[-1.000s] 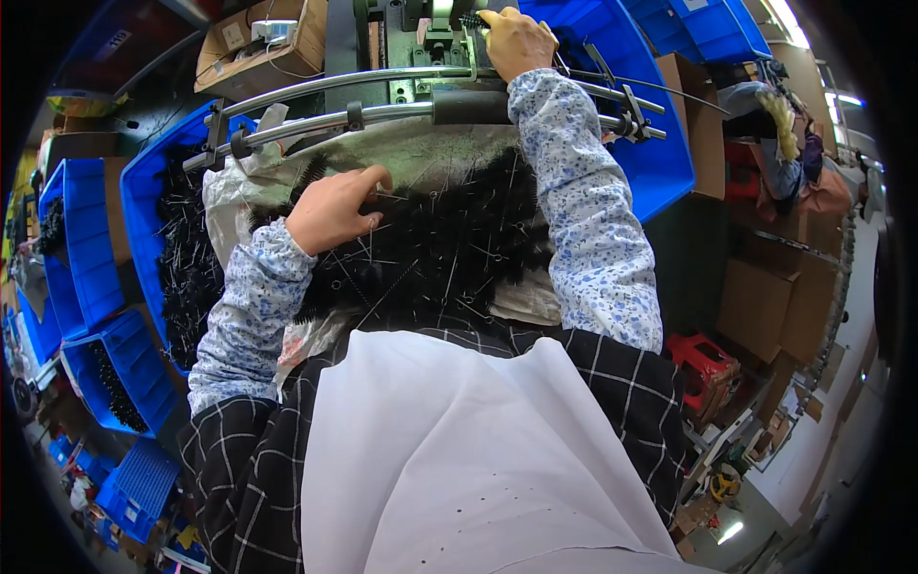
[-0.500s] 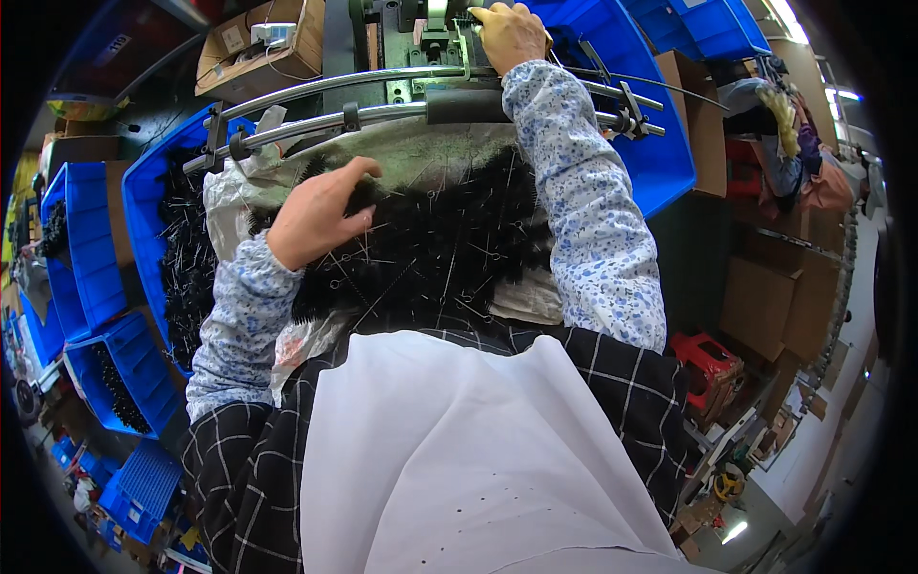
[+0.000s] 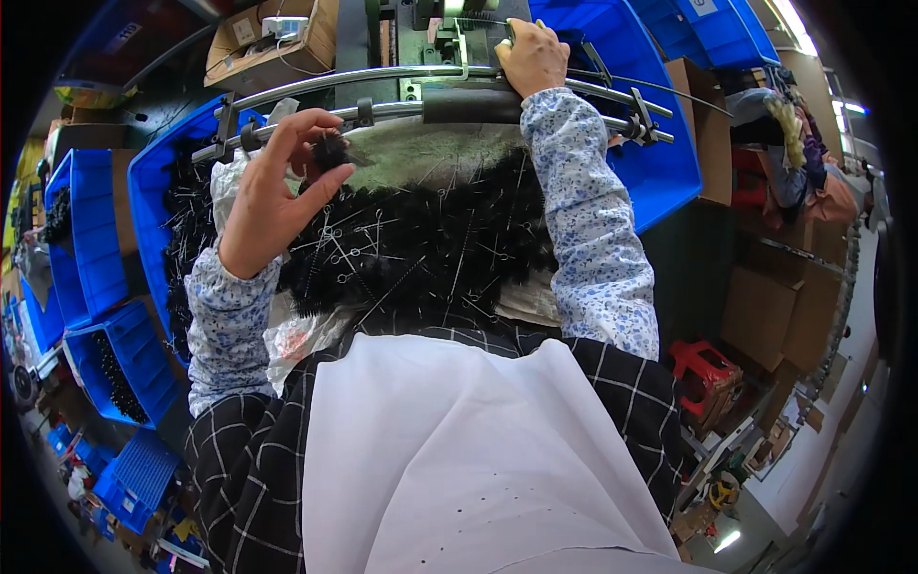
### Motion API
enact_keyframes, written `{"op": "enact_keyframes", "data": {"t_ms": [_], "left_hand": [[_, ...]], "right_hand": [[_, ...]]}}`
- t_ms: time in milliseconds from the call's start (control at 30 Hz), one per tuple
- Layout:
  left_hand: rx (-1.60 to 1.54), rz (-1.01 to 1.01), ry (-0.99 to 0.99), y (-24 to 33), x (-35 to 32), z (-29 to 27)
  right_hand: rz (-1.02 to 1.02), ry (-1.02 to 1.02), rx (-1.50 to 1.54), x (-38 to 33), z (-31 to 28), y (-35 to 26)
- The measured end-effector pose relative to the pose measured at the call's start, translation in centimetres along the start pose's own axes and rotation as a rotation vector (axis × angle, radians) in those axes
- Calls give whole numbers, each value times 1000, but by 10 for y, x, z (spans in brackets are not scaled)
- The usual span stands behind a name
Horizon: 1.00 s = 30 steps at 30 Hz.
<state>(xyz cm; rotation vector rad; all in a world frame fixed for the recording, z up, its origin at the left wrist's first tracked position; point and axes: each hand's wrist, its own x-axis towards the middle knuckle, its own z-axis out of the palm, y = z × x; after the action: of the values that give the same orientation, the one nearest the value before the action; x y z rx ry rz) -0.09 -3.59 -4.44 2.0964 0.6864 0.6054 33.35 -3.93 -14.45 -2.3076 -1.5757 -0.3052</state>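
A heap of black-bristled twisted-wire brushes, some with ring ends, lies in front of me. My left hand is raised over its left side. Its curled fingers and thumb close around a black-bristled brush; most of that brush is hidden. My right hand is at the machine beyond the metal rails. Its fingers pinch the right end of a thin dark wire brush, which extends left into the machine's top part. The fingertips are partly hidden behind the hand.
Two curved metal rails cross between the heap and the machine. A blue bin with more brushes stands left, another blue bin right. A cardboard box sits far left. A person is off to the right.
My left hand has moved left and up from the heap, now with a black brush in its fingers. My right hand has shifted slightly right and nearer, and the thin brush now shows beside it.
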Motion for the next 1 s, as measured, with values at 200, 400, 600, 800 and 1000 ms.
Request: {"op": "enact_keyframes", "data": {"t_ms": [200, 400, 600, 800, 1000], "left_hand": [[-47, 31, 1, 5, 3, 0], [-29, 75, -34, 11, 9, 3], [-12, 80, 58, 5, 5, -2], [-72, 140, 34, 1, 9, 1], [-126, 107, 4, -1, 13, 14]], "right_hand": [[-24, 16, 16, 2, 1, -46], [-22, -64, -32, 4, -5, -53], [-21, -2, -48, 1, -6, 2], [15, -99, -44, 23, -9, 49], [-94, -150, -30, 38, -30, 64]]}}
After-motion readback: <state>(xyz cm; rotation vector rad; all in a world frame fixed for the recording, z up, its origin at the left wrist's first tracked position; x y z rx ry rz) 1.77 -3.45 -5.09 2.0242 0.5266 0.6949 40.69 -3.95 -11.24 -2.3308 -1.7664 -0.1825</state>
